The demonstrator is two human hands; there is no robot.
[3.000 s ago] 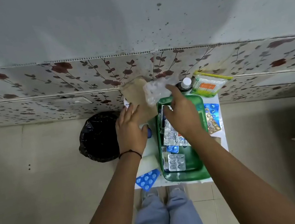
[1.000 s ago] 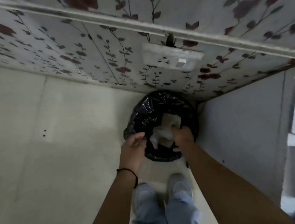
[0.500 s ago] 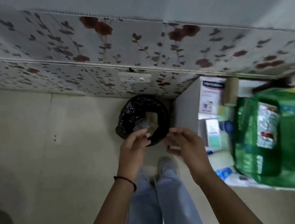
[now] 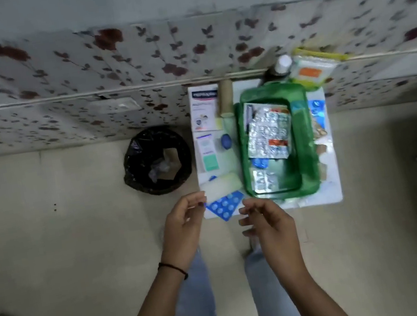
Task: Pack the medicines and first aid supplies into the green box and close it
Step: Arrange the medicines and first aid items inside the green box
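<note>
Empty hands near the table's front edge, the green box [image 4: 306, 141] lying open.

The left hand [image 4: 183, 228] and right hand [image 4: 270, 222] hover with loosely curled fingers, gripping nothing. The box sits on the white table [image 4: 335, 191] holding silver blister packs [image 4: 269, 133]; a blue blister strip [image 4: 225, 206] and white roll [image 4: 221, 184] lie just beside it. A black bin [image 4: 157, 161] stands on the floor.

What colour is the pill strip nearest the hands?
Blue, with pale round tablets; the head view shows it at the table's near edge.
</note>
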